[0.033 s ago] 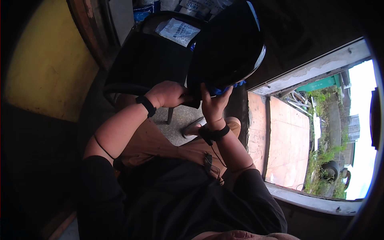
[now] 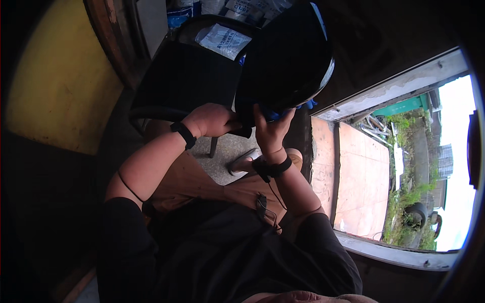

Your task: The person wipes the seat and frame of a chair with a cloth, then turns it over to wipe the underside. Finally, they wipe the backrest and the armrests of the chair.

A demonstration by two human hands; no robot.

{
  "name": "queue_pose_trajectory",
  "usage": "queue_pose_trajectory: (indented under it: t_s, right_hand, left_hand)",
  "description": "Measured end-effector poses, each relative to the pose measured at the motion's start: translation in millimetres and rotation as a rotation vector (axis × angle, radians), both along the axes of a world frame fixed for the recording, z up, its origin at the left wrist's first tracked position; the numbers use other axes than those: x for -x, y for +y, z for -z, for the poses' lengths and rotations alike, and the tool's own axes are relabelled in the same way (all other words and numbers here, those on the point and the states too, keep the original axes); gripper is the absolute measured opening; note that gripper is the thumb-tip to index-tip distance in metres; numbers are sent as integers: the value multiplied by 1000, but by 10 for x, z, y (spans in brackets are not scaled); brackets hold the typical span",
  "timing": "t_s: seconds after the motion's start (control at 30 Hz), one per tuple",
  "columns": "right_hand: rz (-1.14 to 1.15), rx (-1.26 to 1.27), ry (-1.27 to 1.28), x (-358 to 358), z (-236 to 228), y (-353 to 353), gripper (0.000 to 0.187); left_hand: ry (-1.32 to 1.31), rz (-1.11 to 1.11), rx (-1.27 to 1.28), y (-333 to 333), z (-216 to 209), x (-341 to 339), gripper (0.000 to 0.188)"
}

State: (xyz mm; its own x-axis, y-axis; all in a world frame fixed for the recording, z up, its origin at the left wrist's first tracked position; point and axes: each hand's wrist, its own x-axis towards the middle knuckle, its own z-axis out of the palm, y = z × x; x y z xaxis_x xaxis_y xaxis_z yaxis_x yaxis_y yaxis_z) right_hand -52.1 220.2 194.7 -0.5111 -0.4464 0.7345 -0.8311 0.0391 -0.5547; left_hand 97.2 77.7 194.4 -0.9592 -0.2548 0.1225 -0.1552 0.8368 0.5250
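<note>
A large black object [image 2: 283, 55] with a glossy curved edge is held up in front of me, tilted. Its kind is too dark to make out. My left hand [image 2: 211, 120] is closed at its lower left, the fingertips pinching a short dark part [image 2: 243, 132] there. Beneath the lower edge, my right hand [image 2: 273, 127] grips from below, thumb up on the left side and fingers curled at the right. Blue crumpled material [image 2: 275, 115] shows between that hand and the black object. What lies inside the right hand's grip is partly hidden.
A black chair [image 2: 184, 76] stands just beyond my left hand, a printed plastic bag [image 2: 225, 40] at its far side. More bags [image 2: 245, 9] lie behind. On the left is a yellow panel [image 2: 60, 81]; on the right, a doorway frame [image 2: 394, 83] opens onto paving [image 2: 361, 177].
Both hands keep their hold. The blue material sticks out slightly farther at the right of the black object's lower edge.
</note>
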Motion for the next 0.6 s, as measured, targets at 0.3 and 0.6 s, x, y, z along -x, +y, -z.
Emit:
queue_pose_trajectory:
  t_s: [0.3, 0.6]
  right_hand:
    - [-21, -16, -155, 489, -809, 86, 97]
    - [-39, -408, -36, 1288, -2316, -586, 44]
  left_hand:
    - [-90, 64, -33, 55, -97, 165, 37]
    - [-41, 97, -2, 9, -56, 239, 47]
